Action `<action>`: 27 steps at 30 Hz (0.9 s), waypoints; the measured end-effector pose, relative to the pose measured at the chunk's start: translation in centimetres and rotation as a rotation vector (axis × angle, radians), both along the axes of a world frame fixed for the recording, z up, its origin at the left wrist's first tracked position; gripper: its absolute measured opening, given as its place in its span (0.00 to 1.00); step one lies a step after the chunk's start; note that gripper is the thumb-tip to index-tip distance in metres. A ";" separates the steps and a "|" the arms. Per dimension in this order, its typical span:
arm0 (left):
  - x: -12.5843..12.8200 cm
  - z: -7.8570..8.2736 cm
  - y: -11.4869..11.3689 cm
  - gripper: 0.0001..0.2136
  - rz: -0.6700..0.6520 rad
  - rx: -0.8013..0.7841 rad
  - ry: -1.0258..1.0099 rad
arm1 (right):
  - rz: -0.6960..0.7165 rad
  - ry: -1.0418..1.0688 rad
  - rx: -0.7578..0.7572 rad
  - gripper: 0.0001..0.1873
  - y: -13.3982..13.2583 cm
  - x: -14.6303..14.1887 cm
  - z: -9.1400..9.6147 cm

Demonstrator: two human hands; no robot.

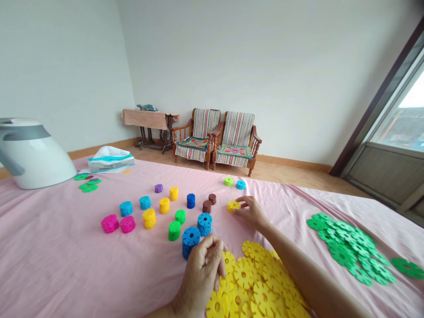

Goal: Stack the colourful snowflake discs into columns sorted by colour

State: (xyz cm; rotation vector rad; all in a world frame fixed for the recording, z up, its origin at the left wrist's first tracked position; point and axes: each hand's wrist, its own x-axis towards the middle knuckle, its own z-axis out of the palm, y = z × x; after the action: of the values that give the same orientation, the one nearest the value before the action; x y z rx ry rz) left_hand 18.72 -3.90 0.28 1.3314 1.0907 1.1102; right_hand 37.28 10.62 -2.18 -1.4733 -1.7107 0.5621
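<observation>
My right hand (251,213) reaches out over the cloth, thumb and fingers closed around the edge of a low stack of yellow snowflake discs (233,206). Nearer to me, my left hand (204,265) is curled with its fingers bent in; what it holds, if anything, is hidden. It hovers at the left edge of a large loose pile of yellow snowflake discs (261,282). Just beyond it stand two taller stacks of blue discs (191,243), the closer one partly covered by the hand. My right forearm passes over part of the yellow pile.
Small stacks in pink (109,224), light blue (126,208), yellow (149,219), green (174,230) and brown (207,206) stand left and ahead on the pink tablecloth (66,247). Loose green discs (351,247) lie right. A kettle (39,154) and tissue pack (111,161) stand far left.
</observation>
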 end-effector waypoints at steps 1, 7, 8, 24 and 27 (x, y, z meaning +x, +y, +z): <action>0.0 0.0 0.0 0.17 -0.002 0.001 0.002 | -0.002 0.003 0.001 0.17 0.1 0.0 0.0; 0.0 -0.2 0.0 0.17 -0.011 0.001 0.004 | -0.014 0.017 0.005 0.16 0.3 -0.2 -0.1; 0.0 -0.2 0.1 0.18 -0.010 0.002 0.006 | -0.018 0.018 0.006 0.16 0.3 -0.2 -0.1; 0.0 -0.4 0.3 0.18 -0.009 0.002 0.014 | -0.009 0.002 0.014 0.16 0.0 -0.4 0.1; 0.0 -0.3 0.3 0.17 -0.008 -0.001 0.013 | -0.005 0.009 0.012 0.16 0.1 -0.3 0.1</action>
State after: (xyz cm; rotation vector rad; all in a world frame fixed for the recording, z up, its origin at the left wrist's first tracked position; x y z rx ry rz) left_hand 18.70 -3.58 0.01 1.3435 1.0940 1.0962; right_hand 36.96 10.71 -2.08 -1.4644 -1.7004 0.5538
